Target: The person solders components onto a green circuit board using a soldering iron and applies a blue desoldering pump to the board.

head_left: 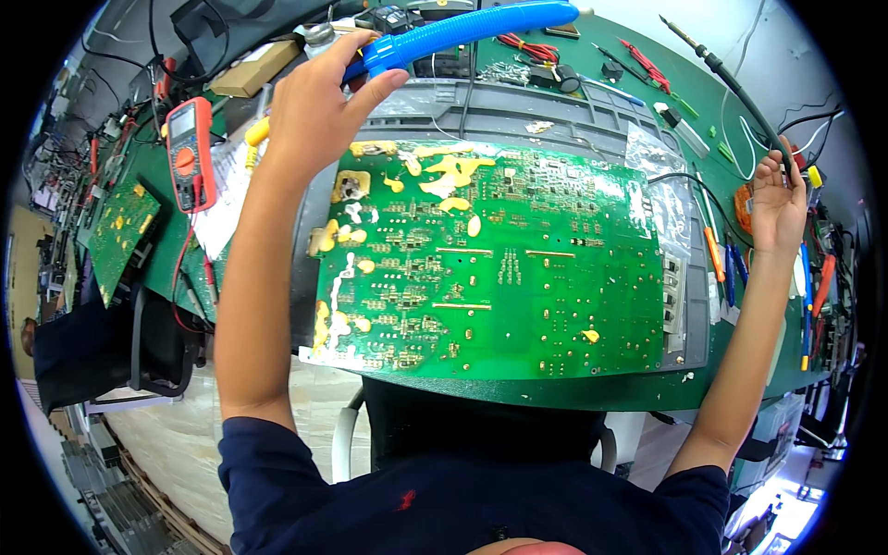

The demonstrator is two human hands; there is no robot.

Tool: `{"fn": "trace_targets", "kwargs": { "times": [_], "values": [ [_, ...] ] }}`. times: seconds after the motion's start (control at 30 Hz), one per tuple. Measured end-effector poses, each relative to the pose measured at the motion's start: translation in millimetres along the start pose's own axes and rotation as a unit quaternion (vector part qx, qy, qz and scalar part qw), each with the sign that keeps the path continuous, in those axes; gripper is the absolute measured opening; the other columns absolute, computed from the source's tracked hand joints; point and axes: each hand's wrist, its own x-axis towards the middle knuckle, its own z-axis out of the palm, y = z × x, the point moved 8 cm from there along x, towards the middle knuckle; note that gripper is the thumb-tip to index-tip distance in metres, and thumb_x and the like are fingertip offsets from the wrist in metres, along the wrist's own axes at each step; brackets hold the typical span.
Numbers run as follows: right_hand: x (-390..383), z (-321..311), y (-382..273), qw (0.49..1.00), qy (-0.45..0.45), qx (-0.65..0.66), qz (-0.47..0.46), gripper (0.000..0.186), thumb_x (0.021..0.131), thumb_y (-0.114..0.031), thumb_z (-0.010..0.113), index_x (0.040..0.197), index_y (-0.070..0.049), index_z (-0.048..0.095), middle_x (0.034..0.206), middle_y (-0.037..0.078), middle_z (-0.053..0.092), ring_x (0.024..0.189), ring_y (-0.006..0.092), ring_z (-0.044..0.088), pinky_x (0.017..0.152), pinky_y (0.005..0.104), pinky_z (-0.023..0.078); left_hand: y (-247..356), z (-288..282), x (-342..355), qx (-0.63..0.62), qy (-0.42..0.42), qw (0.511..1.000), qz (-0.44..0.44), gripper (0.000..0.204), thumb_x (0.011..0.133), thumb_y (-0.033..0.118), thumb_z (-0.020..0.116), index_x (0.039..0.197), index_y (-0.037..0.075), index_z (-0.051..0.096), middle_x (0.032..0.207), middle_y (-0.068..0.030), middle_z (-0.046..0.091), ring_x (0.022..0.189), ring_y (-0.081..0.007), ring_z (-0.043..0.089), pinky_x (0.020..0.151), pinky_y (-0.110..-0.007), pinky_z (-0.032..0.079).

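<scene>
My left hand grips a blue ribbed tube raised above the board's upper left corner. My right hand, out at the right, holds a long black soldering iron, its metal tip pointing up and leftward, away from the board. Between my forearms lies a large green circuit board, with yellow blobs mostly along its left and top areas, on a grey plastic tray. A red multimeter with leads is left of my left hand.
The green bench also bears a smaller board, cardboard box, orange screwdriver among other tools, red cables and small parts. A chair stands at the left; white chair armrests show below the bench.
</scene>
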Motion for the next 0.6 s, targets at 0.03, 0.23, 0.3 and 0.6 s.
{"fn": "trace_targets", "kwargs": {
  "times": [0.03,0.23,0.3,0.6],
  "values": [
    [0,-1,1,1.0,0.002,-0.007,-0.003,0.039,0.096,-0.011,0.041,0.128,0.01,0.041,0.101,0.014,0.054,0.091,0.0182,0.054,0.084,0.0276,0.05,-1,-1,1,-0.013,0.004,1.0,-0.008,0.045,0.081,0.034,0.07,0.116,0.008,0.058,0.074,-0.0021,0.058,0.06,-0.0098,0.047,0.056,-0.024,0.039],
    [-2,-4,-1,1.0,0.003,0.016,-0.009,0.038,0.097,-0.012,0.041,0.129,0.009,0.042,0.101,0.014,0.055,0.092,0.0172,0.054,0.084,0.0274,0.05,24,4,0,0.018,-0.016,0.999,0.041,0.048,0.08,0.042,0.068,0.112,0.007,0.058,0.071,-0.0049,0.061,0.062,-0.0194,0.059,0.058,-0.032,0.045],
    [-4,-1,-2,1.0,0.004,0.004,-0.01,0.038,0.097,-0.013,0.041,0.129,0.008,0.043,0.103,0.014,0.055,0.094,0.0173,0.054,0.085,0.0275,0.05,34,5,-3,0.008,-0.018,0.998,0.057,0.048,0.08,0.041,0.068,0.112,0.007,0.058,0.07,-0.0047,0.061,0.062,-0.0192,0.059,0.058,-0.032,0.045],
    [-14,19,-4,0.998,0.057,-0.016,-0.032,0.033,0.097,-0.013,0.039,0.124,0.006,0.044,0.117,0.022,0.052,0.105,0.0248,0.055,0.092,0.032,0.048,55,0,-7,-0.032,0.025,0.994,0.106,0.051,0.074,0.033,0.075,0.112,0.005,0.057,0.071,-0.0043,0.058,0.063,-0.0185,0.057,0.056,-0.031,0.044]
  ]
}}
